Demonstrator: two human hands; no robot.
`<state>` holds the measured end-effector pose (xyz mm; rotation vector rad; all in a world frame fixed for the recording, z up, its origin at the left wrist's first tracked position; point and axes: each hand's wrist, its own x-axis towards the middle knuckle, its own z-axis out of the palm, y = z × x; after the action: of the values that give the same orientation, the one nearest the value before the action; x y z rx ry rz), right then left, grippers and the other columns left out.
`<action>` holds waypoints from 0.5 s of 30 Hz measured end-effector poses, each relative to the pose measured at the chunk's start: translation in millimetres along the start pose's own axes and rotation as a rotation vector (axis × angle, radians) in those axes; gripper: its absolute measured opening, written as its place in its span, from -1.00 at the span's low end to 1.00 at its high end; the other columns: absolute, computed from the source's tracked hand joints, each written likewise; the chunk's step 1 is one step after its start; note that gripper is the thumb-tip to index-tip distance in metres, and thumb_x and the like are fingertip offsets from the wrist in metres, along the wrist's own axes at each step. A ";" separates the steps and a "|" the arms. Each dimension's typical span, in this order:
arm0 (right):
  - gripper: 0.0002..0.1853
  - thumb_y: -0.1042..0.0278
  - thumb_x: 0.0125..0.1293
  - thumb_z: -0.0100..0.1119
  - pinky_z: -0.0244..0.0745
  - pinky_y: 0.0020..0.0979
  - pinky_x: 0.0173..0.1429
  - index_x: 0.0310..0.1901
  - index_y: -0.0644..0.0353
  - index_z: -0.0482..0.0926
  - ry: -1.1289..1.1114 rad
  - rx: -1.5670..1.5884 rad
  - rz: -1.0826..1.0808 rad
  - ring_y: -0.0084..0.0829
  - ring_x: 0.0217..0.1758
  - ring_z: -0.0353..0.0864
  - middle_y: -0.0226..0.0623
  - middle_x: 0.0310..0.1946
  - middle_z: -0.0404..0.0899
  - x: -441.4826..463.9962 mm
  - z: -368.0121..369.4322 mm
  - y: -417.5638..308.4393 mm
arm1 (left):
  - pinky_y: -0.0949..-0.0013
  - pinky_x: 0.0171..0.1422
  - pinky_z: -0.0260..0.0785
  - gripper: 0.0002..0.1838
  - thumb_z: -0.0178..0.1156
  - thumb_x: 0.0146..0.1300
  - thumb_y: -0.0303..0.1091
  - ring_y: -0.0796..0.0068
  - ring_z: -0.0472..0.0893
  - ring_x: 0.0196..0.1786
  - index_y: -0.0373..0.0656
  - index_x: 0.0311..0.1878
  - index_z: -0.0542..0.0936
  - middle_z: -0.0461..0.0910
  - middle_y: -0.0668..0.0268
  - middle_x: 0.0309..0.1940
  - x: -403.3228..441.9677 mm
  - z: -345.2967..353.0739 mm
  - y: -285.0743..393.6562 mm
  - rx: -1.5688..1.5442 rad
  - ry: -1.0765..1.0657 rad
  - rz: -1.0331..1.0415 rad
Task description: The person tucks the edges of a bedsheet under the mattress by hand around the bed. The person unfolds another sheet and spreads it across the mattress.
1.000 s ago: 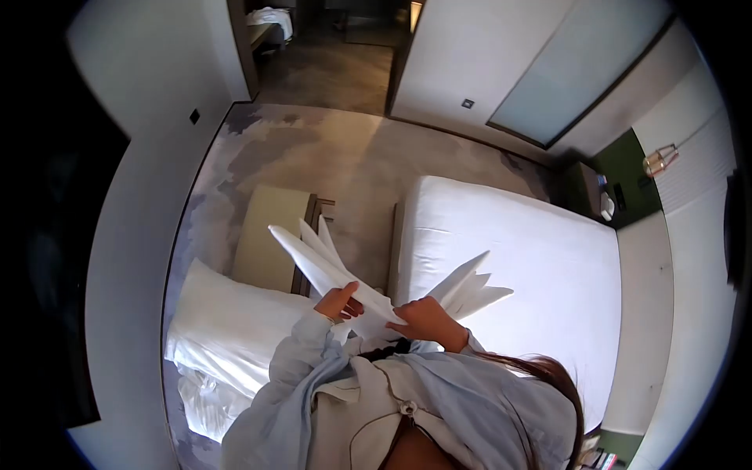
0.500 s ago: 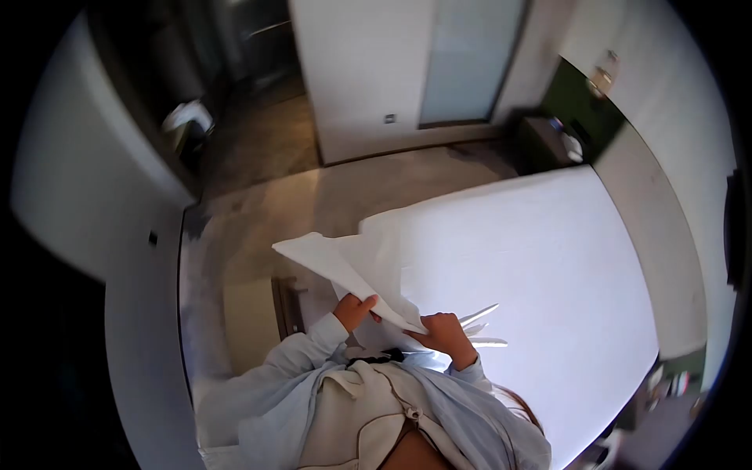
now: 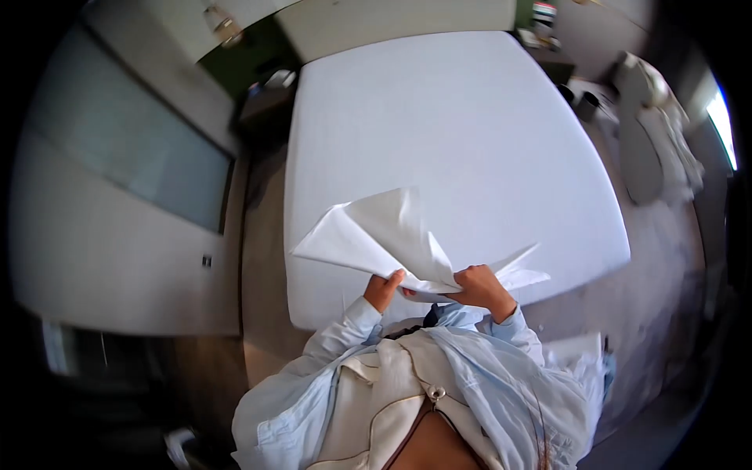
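Between my hands is a folded white bed sheet (image 3: pixel 368 233), its layers fanned out to the upper left and a loose end sticking out on the right. My left hand (image 3: pixel 384 290) pinches its lower edge, thumb on top. My right hand (image 3: pixel 481 287) is closed around the bunched part further right; some of its fingers are hidden by the cloth. Both hands are in front of my body, over the foot end of a bed (image 3: pixel 439 125) covered in smooth white fabric.
A headboard (image 3: pixel 392 25) stands at the far end, with a nightstand (image 3: pixel 266 110) on the left and another (image 3: pixel 548 59) on the right. An armchair (image 3: pixel 654 133) sits by the window (image 3: pixel 721 129). A wall with a frosted panel (image 3: pixel 149 149) runs along the left.
My view and body have turned right, so the bed now lies straight ahead. The sheet's folds have spread wider and upward, with both hands still gripping it.
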<state>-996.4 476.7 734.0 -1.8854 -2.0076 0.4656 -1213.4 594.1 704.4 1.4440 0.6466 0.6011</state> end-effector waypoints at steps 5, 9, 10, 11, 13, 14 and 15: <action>-0.58 -0.03 -0.11 0.33 0.42 -0.23 -0.43 -0.57 0.25 0.59 0.112 0.044 0.398 -0.06 -0.57 0.52 -0.07 -0.66 0.52 -44.9 28.4 -30.9 | 0.40 -0.38 0.40 -0.72 -0.05 0.25 -0.25 0.41 0.54 -0.51 -0.31 -0.31 0.48 0.52 0.20 -0.58 10.6 1.2 -21.2 -0.189 -0.341 0.006; -0.41 -0.05 -0.14 0.41 0.45 -0.36 -0.20 -0.24 0.36 0.58 -0.020 0.484 0.621 -0.29 -0.35 0.61 -0.11 -0.42 0.61 -86.6 -9.6 -47.8 | 0.44 -0.26 0.31 -0.82 0.06 0.19 -0.30 0.52 0.46 -0.36 -0.22 -0.30 0.47 0.48 0.32 -0.43 -3.2 37.5 42.6 -0.195 -0.343 -0.066; -0.31 -0.05 -0.15 0.42 0.44 -0.38 -0.09 -0.10 0.38 0.54 0.021 0.768 0.553 -0.32 -0.22 0.61 -0.10 -0.30 0.62 -91.7 6.6 -51.5 | 0.44 -0.26 0.31 -0.82 0.06 0.19 -0.30 0.52 0.46 -0.36 -0.22 -0.30 0.47 0.48 0.32 -0.43 -15.6 28.5 31.2 -0.218 -0.334 -0.087; -0.25 0.04 -0.02 0.37 0.33 -0.41 0.13 0.13 0.37 0.37 -0.021 0.871 0.479 -0.40 0.07 0.47 -0.20 -0.02 0.52 -105.4 15.7 -43.3 | 0.43 -0.27 0.31 -0.82 0.05 0.20 -0.30 0.51 0.46 -0.37 -0.23 -0.29 0.47 0.48 0.31 -0.44 -23.3 33.0 26.9 -0.216 -0.374 -0.088; -0.30 0.10 0.03 0.33 0.31 -0.41 0.16 0.14 0.36 0.35 0.124 1.074 0.645 -0.38 0.09 0.45 -0.20 0.01 0.50 -120.8 56.6 -23.3 | 0.43 -0.30 0.30 -0.81 0.03 0.21 -0.29 0.49 0.46 -0.40 -0.24 -0.29 0.48 0.49 0.31 -0.46 -35.8 21.6 22.4 -0.299 -0.554 -0.194; -0.35 0.16 0.09 0.30 0.30 -0.40 0.18 0.15 0.36 0.34 0.305 1.281 0.809 -0.36 0.11 0.43 -0.20 0.04 0.47 -127.6 71.1 -23.7 | 0.43 -0.30 0.30 -0.81 0.03 0.21 -0.29 0.49 0.46 -0.40 -0.24 -0.29 0.48 0.49 0.31 -0.46 -46.1 18.4 22.0 -0.314 -0.538 -0.210; -0.41 0.29 0.14 0.24 0.28 -0.38 0.20 0.17 0.36 0.32 0.178 1.333 0.949 -0.35 0.11 0.42 -0.20 0.05 0.46 -118.3 45.6 -39.0 | 0.40 -0.29 0.32 -0.81 0.03 0.21 -0.28 0.46 0.48 -0.40 -0.23 -0.29 0.48 0.49 0.30 -0.48 -56.1 17.8 23.9 -0.215 -0.522 -0.158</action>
<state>-1045.4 356.1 708.4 -1.6000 -0.2151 1.3370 -1239.2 542.4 730.9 1.2616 0.2685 0.1481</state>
